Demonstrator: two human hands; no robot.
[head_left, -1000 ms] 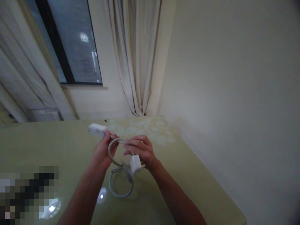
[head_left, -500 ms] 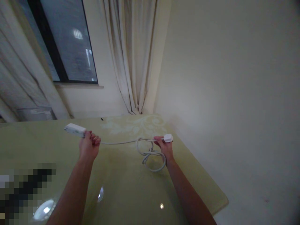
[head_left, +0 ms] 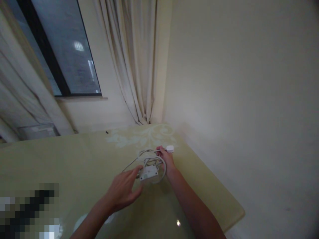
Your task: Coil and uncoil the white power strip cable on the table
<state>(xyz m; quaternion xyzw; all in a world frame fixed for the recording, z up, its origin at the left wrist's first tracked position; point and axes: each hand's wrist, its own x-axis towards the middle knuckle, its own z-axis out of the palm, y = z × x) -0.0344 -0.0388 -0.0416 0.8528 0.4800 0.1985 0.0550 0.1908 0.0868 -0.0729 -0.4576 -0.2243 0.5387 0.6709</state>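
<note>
A white power strip (head_left: 149, 173) is in front of me over the table, its end turned towards me. My left hand (head_left: 124, 188) is just left of it, thumb and forefinger apart, with the forefinger tip at the strip's edge; its other fingers are hidden. Loops of the pale cord (head_left: 164, 170) curl around and behind the strip, and one stretch runs down-left behind my left hand. In my right hand (head_left: 167, 159) the cord is pinched right beside the white plug (head_left: 170, 149), which sticks out to the right.
The glossy greenish table (head_left: 74, 159) meets a plain wall (head_left: 224, 116) on the right. A small dark object (head_left: 107, 132) lies near its far edge. Curtains (head_left: 134, 59) and a window (head_left: 62, 46) are behind. A blurred-out patch (head_left: 30, 209) covers the lower left.
My left hand has brought the power strip right and nearer, beside the cord loops, and its fingers have spread. The stretched cord has gone slack. My right hand still pinches the cord, slightly further left.
</note>
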